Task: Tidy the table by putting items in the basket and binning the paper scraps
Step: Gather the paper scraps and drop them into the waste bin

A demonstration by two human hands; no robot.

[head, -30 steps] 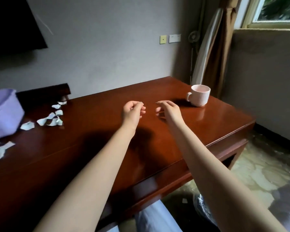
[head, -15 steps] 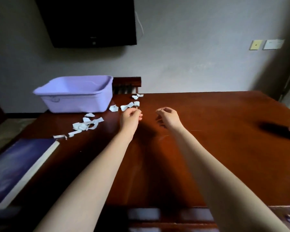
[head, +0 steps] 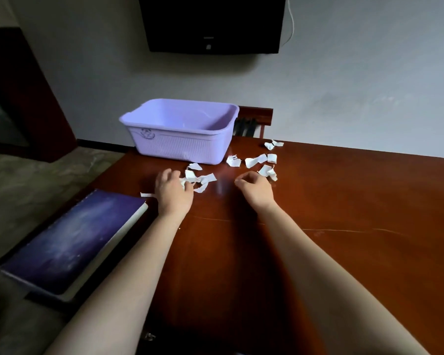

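The left hand's fingers (head: 187, 185) are curled down onto a clump of paper scraps (head: 199, 179), closing on the nearest white pieces — whether any are actually pinched yet I cannot tell. The left hand (head: 173, 192) lies low on the table (head: 344, 226), which suits raking the bits together rather than picking them singly. The right hand (head: 255, 188) is loosely cupped, fingers bent inward and holding nothing I can see, just beside a second cluster of scraps (head: 259, 160) — likely placed to sweep those toward the middle. Beyond both hands the purple basket (head: 180, 147) stands at the far edge, and looks empty. A dark blue book (head: 69, 242) lies flat at the near left corner, untouched, probably bound for the basket. No bin is in view.
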